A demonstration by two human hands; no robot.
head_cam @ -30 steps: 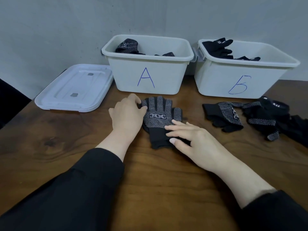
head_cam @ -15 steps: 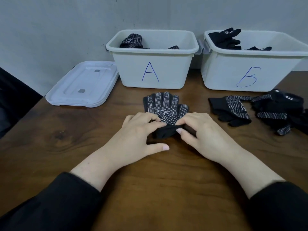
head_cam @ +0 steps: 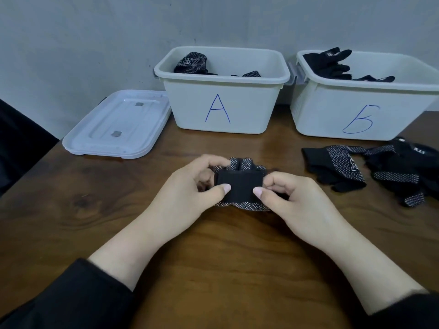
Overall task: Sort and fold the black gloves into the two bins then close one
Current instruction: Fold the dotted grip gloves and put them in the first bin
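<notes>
Right in front of bin A [head_cam: 221, 100], on the wooden table [head_cam: 213, 257], there's one dotted black glove [head_cam: 240, 186] getting folded. The left hand [head_cam: 190, 193] pinches its cuff end on one side, thumb on top, fingers curled behind, and the right hand [head_cam: 292, 198] pinches the other side the same way. The cuff is doubled over toward the fingertips, which poke out on the bin side, so I'd call this fold roughly halfway made.

Progress-wise: bin A already has a couple of dotted gloves in it, one bundle up against its far left corner. Bin B [head_cam: 356, 103], just right of bin A, holds some plain black gloves [head_cam: 330, 62]. Still left to do, I'd guess: finish this one and drop it in, then deal with the loose pile [head_cam: 370, 169] lying to the right of bin A, just in front of bin B. That pile looks like a mix of dotted and plainer ones, can't count them. The lid [head_cam: 116, 127] lies flat just left of bin A, so neither bin is closed yet.

Writing: a big blue "A" hand-drawn on one bin, and on the other a blue mark like a "B" or a Cyrillic "Б". The gloves have small white logos but they're too small to read.
</notes>
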